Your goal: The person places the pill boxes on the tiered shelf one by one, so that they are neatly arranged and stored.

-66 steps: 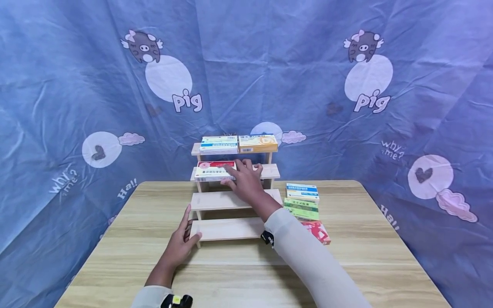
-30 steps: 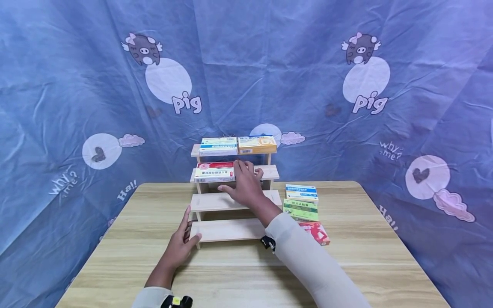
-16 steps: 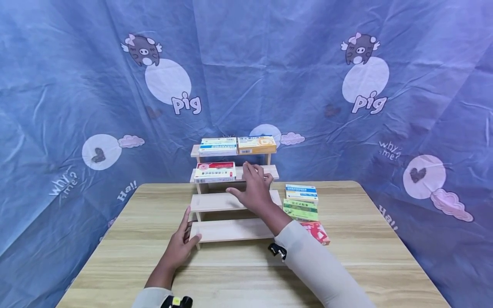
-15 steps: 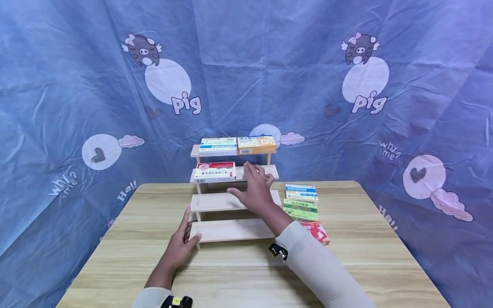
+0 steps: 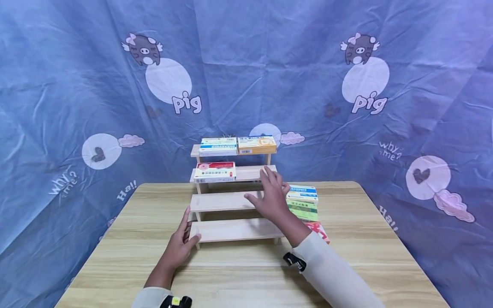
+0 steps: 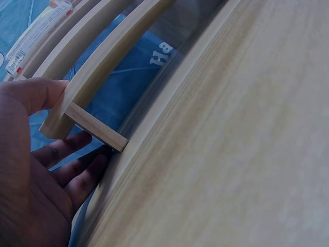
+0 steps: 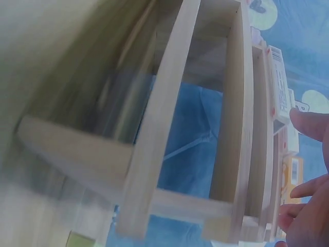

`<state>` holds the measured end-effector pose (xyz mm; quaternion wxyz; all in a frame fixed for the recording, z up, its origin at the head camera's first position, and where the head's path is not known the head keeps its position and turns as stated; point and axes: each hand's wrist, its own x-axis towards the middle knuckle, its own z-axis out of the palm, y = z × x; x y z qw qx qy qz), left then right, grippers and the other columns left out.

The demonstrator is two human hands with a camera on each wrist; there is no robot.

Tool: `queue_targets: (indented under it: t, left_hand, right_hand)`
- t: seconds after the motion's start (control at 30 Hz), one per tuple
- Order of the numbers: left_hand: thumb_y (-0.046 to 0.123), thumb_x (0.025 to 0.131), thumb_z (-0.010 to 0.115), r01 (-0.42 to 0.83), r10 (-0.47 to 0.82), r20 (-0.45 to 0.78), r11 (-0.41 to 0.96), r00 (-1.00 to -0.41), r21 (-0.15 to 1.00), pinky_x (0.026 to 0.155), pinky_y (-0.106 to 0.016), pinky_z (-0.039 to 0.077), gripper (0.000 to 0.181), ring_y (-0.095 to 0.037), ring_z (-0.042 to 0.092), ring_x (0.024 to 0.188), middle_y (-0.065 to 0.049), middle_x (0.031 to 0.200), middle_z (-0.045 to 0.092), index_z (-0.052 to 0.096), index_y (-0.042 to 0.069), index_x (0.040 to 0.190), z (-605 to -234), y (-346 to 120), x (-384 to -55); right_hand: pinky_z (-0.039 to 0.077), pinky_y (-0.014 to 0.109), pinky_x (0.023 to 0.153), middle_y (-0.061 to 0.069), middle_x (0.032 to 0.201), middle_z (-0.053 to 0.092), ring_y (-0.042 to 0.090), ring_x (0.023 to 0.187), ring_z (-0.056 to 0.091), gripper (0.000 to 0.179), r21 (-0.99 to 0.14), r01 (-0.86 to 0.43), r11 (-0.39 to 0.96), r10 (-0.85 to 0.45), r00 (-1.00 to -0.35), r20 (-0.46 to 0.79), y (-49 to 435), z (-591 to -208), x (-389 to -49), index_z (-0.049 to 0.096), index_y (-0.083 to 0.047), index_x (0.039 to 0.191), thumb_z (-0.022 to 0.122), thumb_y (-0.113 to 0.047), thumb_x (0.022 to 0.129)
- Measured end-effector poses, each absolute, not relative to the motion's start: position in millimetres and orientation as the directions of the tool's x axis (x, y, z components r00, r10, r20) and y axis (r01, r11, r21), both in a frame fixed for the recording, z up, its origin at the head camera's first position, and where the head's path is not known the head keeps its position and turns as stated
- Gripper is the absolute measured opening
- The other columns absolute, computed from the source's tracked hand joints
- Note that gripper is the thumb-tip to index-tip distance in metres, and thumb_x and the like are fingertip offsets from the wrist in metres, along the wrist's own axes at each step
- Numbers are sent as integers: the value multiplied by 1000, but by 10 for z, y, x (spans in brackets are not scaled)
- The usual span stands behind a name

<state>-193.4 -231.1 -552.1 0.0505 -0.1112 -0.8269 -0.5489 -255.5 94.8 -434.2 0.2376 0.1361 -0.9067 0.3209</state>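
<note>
Left hand clamped on the left end of the wooden stand: your thumb lies on the lowest shelf, fingers reaching below it. Right hand holds nothing, fingers apart and loosely bent near the right end of the second shelf from the top; contact with the wood, cannot tell

Red-and-white box flat on that shelf's left part, apart from your right hand. Above it, blue-and-white box and orange-and-white box side by side. On the table, right of the stand: blue-labelled box, green box, red box, each partly covered by your right hand or arm

Handling, my judgement: brace the stand firmly but lightly, since a hard push could skew it. Lift your right fingers clear before any sideways swing. Pinch card boxes by opposite edges, gently; they'd likely dent. Square each against its shelf's front edge
</note>
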Motion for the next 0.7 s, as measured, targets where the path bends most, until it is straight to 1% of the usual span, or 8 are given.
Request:
queue_targets:
  t: [0.1, 0.2, 0.27, 0.33, 0.4, 0.5, 0.57, 0.7]
  left_hand:
    - [19, 108, 70, 237, 128, 204, 377, -971, 895, 109, -25, 53, 94, -46, 59, 146, -30, 161, 54, 8, 23, 178, -5512, -2307, -1931]
    - [19, 108, 70, 238, 126, 204, 378, -971, 895, 108, -25, 53, 94, -46, 58, 147, -30, 161, 54, 8, 23, 178, -5502, -2305, -1923]
    - [18, 108, 70, 236, 125, 204, 376, -971, 896, 108, -24, 53, 94, -46, 59, 146, -31, 161, 54, 8, 23, 178, -5501, -2305, -1917]
    - [18, 108, 70, 234, 126, 201, 372, -971, 898, 107, -22, 51, 95, -47, 58, 146, -31, 161, 53, 7, 23, 178, -5502, -2306, -1915]
    - [18, 108, 70, 234, 127, 201, 367, -971, 900, 107, -20, 50, 94, -47, 58, 147, -31, 161, 53, 7, 23, 178, -5504, -2304, -1920]
    - [19, 108, 70, 234, 129, 200, 363, -971, 902, 107, -20, 50, 94, -47, 58, 146, -31, 162, 53, 7, 23, 178, -5505, -2306, -1924]
    - [18, 108, 70, 236, 128, 203, 363, -971, 901, 106, -20, 51, 94, -47, 59, 146, -31, 161, 53, 7, 24, 178, -5503, -2307, -1922]
    - [18, 108, 70, 238, 130, 204, 363, -970, 901, 106, -20, 51, 94, -47, 59, 146, -31, 161, 53, 7, 24, 178, -5490, -2303, -1912]
  right_hand:
    - [19, 76, 113, 20, 175, 36, 48, 156, 32, 94, -520, -389, 760, -89, -855, 511, 1036, -4373, -2501, 50, -1, 161, 93, -40, 87]
    - [20, 75, 112, 20, 175, 36, 47, 156, 32, 87, -520, -382, 764, -92, -862, 499, 1120, -4419, -2449, 54, -3, 156, 92, -39, 87]
    - [20, 74, 112, 21, 175, 36, 48, 156, 31, 82, -521, -384, 762, -93, -862, 499, 1167, -4450, -2418, 57, -5, 153, 92, -38, 86]
    - [20, 74, 110, 21, 174, 36, 48, 156, 31, 81, -521, -389, 760, -92, -858, 506, 1209, -4479, -2387, 58, -5, 152, 93, -36, 86]
    - [19, 74, 110, 21, 174, 36, 49, 156, 30, 84, -528, -392, 753, -88, -856, 510, 1245, -4498, -2353, 56, -4, 155, 93, -34, 85]
    - [16, 76, 110, 21, 175, 34, 49, 158, 28, 92, -540, -390, 746, -85, -860, 503, 1292, -4509, -2300, 48, -4, 163, 92, -32, 87]
    - [16, 77, 111, 20, 175, 34, 48, 159, 27, 92, -547, -383, 744, -85, -867, 491, 1331, -4512, -2274, 47, -3, 165, 91, -30, 89]
    - [18, 77, 110, 19, 176, 33, 48, 159, 26, 86, -562, -361, 744, -73, -880, 469, 1454, -4527, -2244, 48, -1, 163, 88, -28, 91]
